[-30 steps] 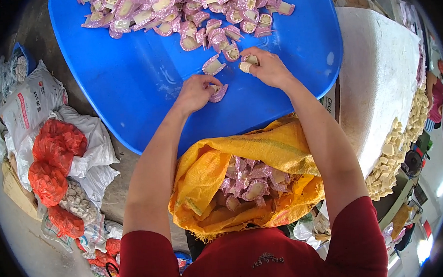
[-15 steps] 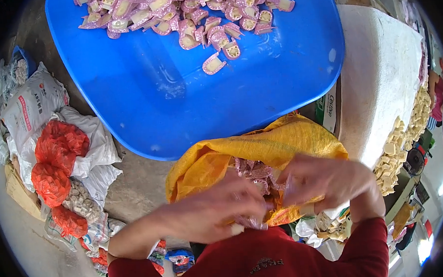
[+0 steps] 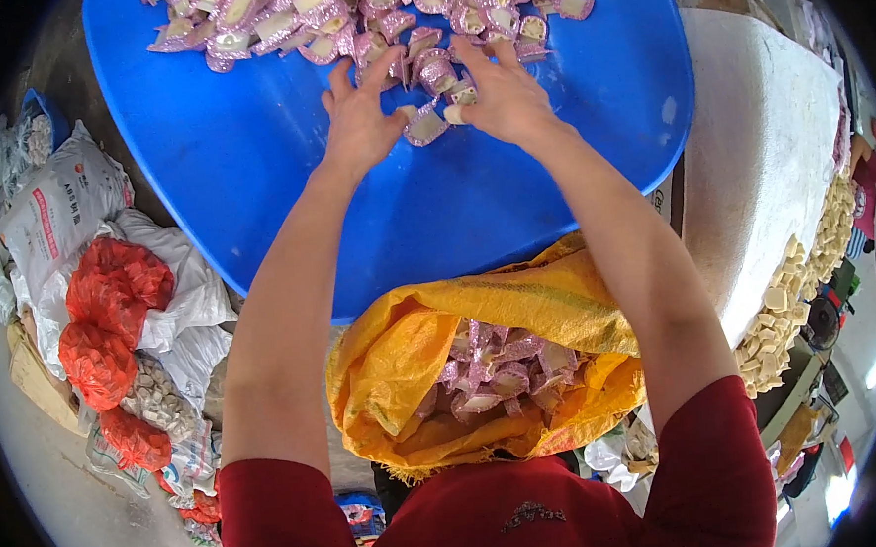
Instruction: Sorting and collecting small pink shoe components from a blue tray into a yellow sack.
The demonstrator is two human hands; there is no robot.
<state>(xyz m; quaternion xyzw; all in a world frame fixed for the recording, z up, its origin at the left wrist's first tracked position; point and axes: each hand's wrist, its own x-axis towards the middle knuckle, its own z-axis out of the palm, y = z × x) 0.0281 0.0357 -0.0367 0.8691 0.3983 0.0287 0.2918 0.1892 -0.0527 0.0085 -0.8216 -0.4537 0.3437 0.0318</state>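
Note:
Glittery pink shoe heels with pale cores, or pieces much like them, form a pile (image 3: 318, 22) at the far side of a big blue tub (image 3: 264, 174). My left hand (image 3: 359, 119) is at the pile's near edge, fingers spread around a few pieces. Beside it my right hand (image 3: 506, 94) lies with its fingers apart on the same edge. One loose pink piece (image 3: 425, 124) sits between my two thumbs. Close to my body a yellow woven sack (image 3: 393, 365) gapes, with more pink pieces (image 3: 502, 369) inside it.
At the right stands a white-covered table (image 3: 748, 148) with a heap of cream-coloured blocks (image 3: 786, 290). White sacks (image 3: 67, 194) and red plastic bags (image 3: 112, 291) crowd the floor at the left. Another person (image 3: 868, 192) shows at the far right edge.
Both hands have left the sack's mouth and reached forward into the tub, to the pile's near edge. Pink pieces inside the sack now show more fully.

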